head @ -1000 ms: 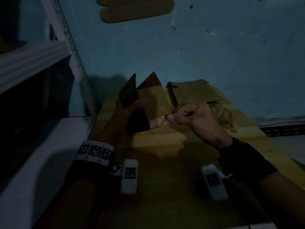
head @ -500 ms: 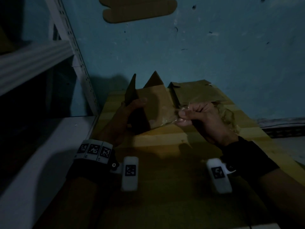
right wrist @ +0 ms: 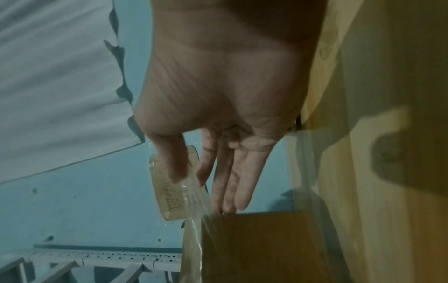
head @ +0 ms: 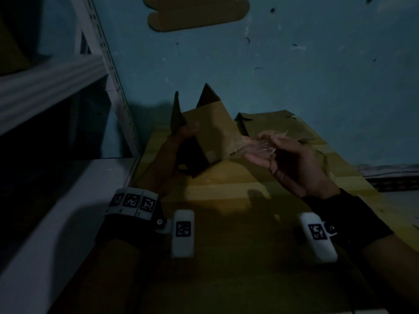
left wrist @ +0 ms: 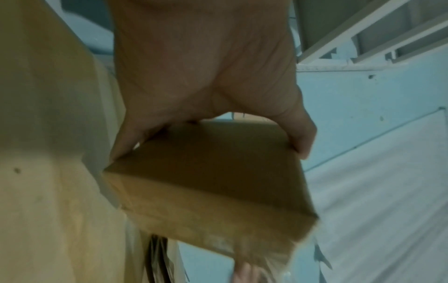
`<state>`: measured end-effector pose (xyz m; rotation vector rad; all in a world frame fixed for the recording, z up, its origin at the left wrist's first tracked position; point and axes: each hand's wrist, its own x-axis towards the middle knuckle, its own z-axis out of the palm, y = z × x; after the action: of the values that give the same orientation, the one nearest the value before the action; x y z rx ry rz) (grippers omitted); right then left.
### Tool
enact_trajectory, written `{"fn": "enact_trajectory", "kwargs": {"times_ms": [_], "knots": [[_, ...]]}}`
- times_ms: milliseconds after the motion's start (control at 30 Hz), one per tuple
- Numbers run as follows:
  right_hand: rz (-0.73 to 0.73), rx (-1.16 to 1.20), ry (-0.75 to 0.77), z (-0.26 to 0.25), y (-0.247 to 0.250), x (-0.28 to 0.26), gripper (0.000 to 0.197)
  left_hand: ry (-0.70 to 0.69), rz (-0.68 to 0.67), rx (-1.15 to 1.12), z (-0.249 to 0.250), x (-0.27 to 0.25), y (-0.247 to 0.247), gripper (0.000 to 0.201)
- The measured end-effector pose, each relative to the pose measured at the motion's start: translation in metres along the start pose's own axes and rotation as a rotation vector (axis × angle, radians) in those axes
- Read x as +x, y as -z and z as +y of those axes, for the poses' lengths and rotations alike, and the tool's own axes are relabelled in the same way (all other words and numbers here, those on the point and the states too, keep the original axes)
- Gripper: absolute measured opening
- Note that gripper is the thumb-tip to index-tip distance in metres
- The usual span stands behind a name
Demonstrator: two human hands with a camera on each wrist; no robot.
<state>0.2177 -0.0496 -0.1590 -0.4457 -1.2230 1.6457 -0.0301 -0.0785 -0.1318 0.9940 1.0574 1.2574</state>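
Right hand (head: 292,162) pulled tape (head: 254,147) farther off box (head: 215,132), pinching it thumb-to-finger. Left hand (head: 181,138) grips box, bracing it against the peel.

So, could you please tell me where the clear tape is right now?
In the head view, right of centre: the clear tape stretches from the cardboard box's lower right corner to the right hand, which pinches it.
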Motion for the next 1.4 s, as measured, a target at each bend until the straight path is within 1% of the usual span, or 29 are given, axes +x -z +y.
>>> {"fn": "enact_trajectory", "kwargs": {"times_ms": [67, 100, 133, 167, 200, 233, 267, 300, 333, 367, 500, 567, 667, 733, 833, 933, 1033, 1100, 1167, 1300, 1367, 1400], "knots": [[0.025, 0.035, -0.005, 0.0, -0.001, 0.0, 0.036, -0.023, 0.024, 0.008, 0.001, 0.0, -0.002, 0.013], [0.04, 0.072, -0.003, -0.001, -0.001, -0.001, 0.049, -0.03, 0.036, -0.001, 0.0, 0.004, -0.001, 0.022], [0.049, 0.117, -0.003, -0.004, -0.003, -0.001, 0.061, -0.05, 0.058, 0.002, -0.003, 0.01, 0.002, 0.041], [0.063, 0.125, 0.005, -0.007, -0.005, -0.001, 0.067, -0.08, 0.092, 0.014, -0.006, 0.017, 0.006, 0.066], [0.097, 0.057, 0.025, -0.011, -0.007, -0.001, 0.068, -0.103, 0.131, 0.031, -0.01, 0.024, 0.01, 0.092], [0.154, -0.095, 0.053, -0.013, -0.009, -0.001, 0.068, -0.116, 0.171, 0.055, -0.013, 0.029, 0.012, 0.114], [0.209, -0.29, 0.095, -0.012, -0.01, -0.001, 0.063, -0.121, 0.208, 0.085, -0.016, 0.033, 0.014, 0.127], [0.247, -0.474, 0.149, -0.01, -0.01, -0.001, 0.055, -0.124, 0.233, 0.111, -0.02, 0.037, 0.015, 0.129], [0.255, -0.607, 0.191, -0.007, -0.013, -0.001, 0.048, -0.122, 0.251, 0.129, -0.023, 0.041, 0.017, 0.127], [0.232, -0.697, 0.212, -0.004, -0.015, -0.001, 0.047, -0.115, 0.248, 0.128, -0.026, 0.044, 0.016, 0.123], [0.003, -0.998, 0.284, 0.01, -0.025, 0.0, 0.053, -0.065, 0.255, 0.14, -0.037, 0.057, 0.016, 0.116], [-0.026, -1.085, 0.341, 0.019, -0.028, 0.002, 0.053, -0.08, 0.288, 0.174, -0.038, 0.057, 0.013, 0.117], [0.022, -1.16, 0.444, 0.025, -0.027, 0.006, 0.047, -0.096, 0.323, 0.182, -0.037, 0.053, 0.006, 0.129], [0.066, -1.218, 0.479, 0.025, -0.024, 0.008, 0.04, -0.091, 0.317, 0.18, -0.037, 0.052, 0.004, 0.135], [0.089, -1.244, 0.488, 0.025, -0.025, 0.01, 0.033, -0.091, 0.331, 0.196, -0.037, 0.052, 0.001, 0.137], [0.051, -1.185, 0.491, 0.024, -0.027, 0.009, 0.029, -0.101, 0.323, 0.21, -0.036, 0.05, -0.001, 0.139], [0.022, -1.113, 0.464, 0.022, -0.027, 0.01, 0.022, -0.091, 0.317, 0.241, -0.034, 0.046, -0.003, 0.155], [0.028, -1.08, 0.422, 0.022, -0.026, 0.01, 0.014, -0.091, 0.307, 0.287, -0.034, 0.043, -0.006, 0.162], [0.028, -1.106, 0.427, 0.024, -0.025, 0.009, 0.01, -0.098, 0.305, 0.311, -0.034, 0.041, -0.007, 0.162], [-0.02, -1.172, 0.468, 0.027, -0.024, 0.011, 0.012, -0.084, 0.316, 0.316, -0.032, 0.041, -0.007, 0.164], [-0.033, -1.168, 0.445, 0.028, -0.025, 0.011, 0.011, -0.088, 0.312, 0.312, -0.034, 0.042, -0.007, 0.156], [-0.034, -1.123, 0.412, 0.028, -0.025, 0.01, 0.011, -0.094, 0.307, 0.307, -0.035, 0.044, -0.005, 0.149]]}}
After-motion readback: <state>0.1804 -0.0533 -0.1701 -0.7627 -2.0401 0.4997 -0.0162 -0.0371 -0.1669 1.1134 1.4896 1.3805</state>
